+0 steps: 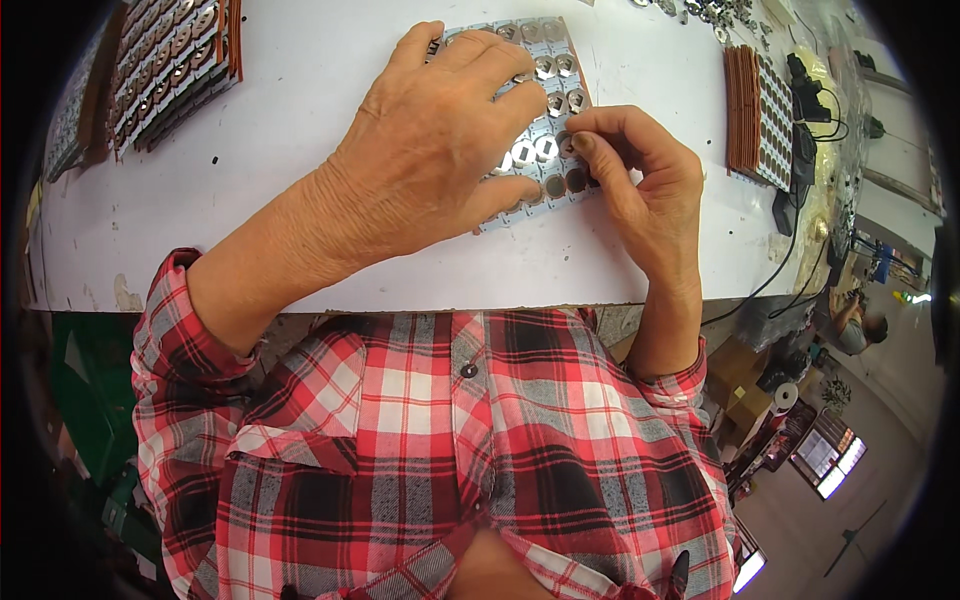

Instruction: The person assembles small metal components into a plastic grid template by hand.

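A light-blue panel of small circuit boards [540, 208] lies on the white table in front of me, set with rows of shiny round metal clips [546, 150]. Its nearest row shows flat dark round pads [555, 187]. My left hand [415, 150] rests over the panel's left part, fingers spread, hiding much of it. At the right edge, my right hand [655, 185] has thumb and index finger pinched together beside the end of a clip row. Whatever sits between those fingertips is too small and covered to make out.
Stacks of similar panels stand at the far left [175, 75] and at the right [758, 115]. Loose metal parts [715, 15] are scattered at the back right. A black cable [790, 230] runs down past the table's right side. Another person [855, 325] is in the background.
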`<action>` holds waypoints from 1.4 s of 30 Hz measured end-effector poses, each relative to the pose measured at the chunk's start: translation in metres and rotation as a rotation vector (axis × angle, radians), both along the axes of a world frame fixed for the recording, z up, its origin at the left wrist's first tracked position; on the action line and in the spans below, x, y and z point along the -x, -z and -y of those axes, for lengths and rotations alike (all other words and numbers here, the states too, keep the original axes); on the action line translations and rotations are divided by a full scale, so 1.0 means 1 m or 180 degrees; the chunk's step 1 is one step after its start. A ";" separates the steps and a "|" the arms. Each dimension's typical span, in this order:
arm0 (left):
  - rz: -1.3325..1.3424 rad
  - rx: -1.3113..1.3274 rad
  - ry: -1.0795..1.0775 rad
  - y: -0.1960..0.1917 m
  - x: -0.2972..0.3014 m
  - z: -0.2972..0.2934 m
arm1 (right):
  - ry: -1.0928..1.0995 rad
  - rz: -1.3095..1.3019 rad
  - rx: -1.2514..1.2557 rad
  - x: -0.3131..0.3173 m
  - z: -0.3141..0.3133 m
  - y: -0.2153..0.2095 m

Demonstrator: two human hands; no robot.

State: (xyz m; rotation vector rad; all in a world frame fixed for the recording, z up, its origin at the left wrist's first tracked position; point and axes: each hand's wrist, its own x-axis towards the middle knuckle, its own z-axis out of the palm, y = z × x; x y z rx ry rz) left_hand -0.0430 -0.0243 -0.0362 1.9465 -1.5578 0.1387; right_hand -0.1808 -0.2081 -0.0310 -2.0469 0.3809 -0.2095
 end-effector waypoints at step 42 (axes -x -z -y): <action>-0.0090 -0.0226 -0.0071 0.003 -0.001 -0.003 | -0.0218 -0.0309 -0.0895 -0.044 0.049 -0.024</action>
